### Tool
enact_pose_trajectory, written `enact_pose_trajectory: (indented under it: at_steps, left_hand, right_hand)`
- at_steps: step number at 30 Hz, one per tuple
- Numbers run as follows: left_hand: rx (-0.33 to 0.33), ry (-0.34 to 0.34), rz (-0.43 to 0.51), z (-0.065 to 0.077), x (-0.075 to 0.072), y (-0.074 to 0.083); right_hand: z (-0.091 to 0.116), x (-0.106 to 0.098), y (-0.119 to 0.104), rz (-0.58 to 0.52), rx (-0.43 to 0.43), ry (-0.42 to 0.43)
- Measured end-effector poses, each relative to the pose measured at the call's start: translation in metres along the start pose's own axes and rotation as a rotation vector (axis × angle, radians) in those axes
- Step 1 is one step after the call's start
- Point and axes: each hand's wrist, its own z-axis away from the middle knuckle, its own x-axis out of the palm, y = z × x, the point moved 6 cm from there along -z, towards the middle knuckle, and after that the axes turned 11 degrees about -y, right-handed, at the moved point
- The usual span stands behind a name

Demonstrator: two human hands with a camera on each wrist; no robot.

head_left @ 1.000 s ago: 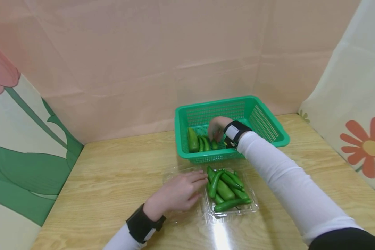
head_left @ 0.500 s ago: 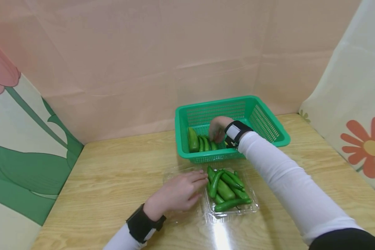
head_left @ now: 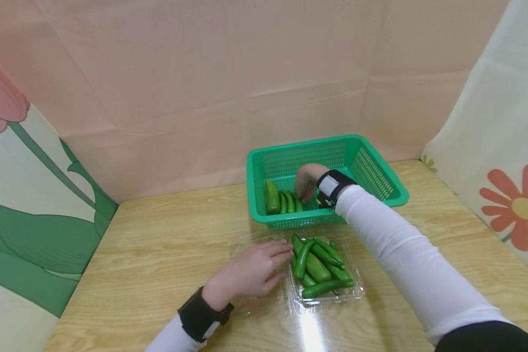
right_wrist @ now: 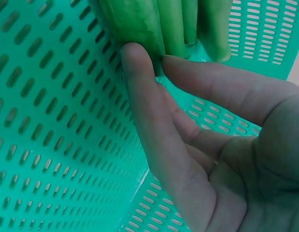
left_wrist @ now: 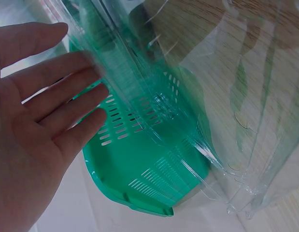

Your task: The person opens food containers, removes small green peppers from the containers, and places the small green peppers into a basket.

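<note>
My right hand (head_left: 307, 183) is down inside the green basket (head_left: 327, 143). In the right wrist view, its index finger and thumb tips touch the lower end of the nearest green pepper (right_wrist: 135, 21). That pepper lies side by side with several others at the basket's left end, including a thicker one (head_left: 272, 197). My left hand (head_left: 253, 269), fingers extended, lies over the lid side of a clear plastic clamshell box (head_left: 357, 292), fingertips at its hinge edge. Several green peppers (head_left: 317, 269) are heaped in the box's other half.
The wooden table (head_left: 158, 244) carries the box in front and the basket behind it. A pink backdrop (head_left: 180, 98) rises close behind the basket. Patterned panels stand at left and right, the right one with a red flower (head_left: 523, 208).
The nearest pepper in the basket has shifted left against its neighbours. My right hand has edged slightly right. The left hand and the box have stayed still.
</note>
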Motion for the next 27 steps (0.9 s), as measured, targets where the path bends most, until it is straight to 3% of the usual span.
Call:
enact_pose_trajectory:
  at_steps: [12,21,27]
  left_hand:
    - [-0.002,0.011,-0.009,-0.0004,-0.0014,-0.0008]
    - [0.003,0.0,-0.025,-0.0017,0.0006,-0.0004]
    - [0.007,0.007,-0.027,-0.0022,0.0,-0.0001]
  right_hand:
    - [-0.0007,-0.0017,0.0019,0.026,0.006,-0.027]
    - [0.0026,-0.0043,0.0053,-0.101,0.02,0.02]
    - [0.002,-0.0052,0.006,-0.072,0.022,0.011]
